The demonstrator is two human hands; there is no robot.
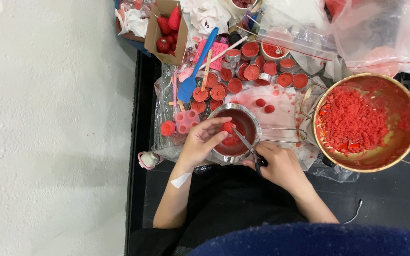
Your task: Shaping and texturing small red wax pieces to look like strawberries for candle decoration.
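cluttered surface (290, 106): my left hand (200, 142) pinches a small, light, crumbly wax piece (228, 127) by its sides; right hand (281, 166) grips scissors (248, 147).

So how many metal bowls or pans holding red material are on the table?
2: a small steel pan under the left hand and right hand, and a large brass bowl at right. Others may be hidden.

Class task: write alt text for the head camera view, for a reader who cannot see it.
Over a small metal pot of red wax, the left hand holds a red wax piece while the right hand works scissors on it. Small red-filled tins and a brass bowl of red crumbs sit nearby.
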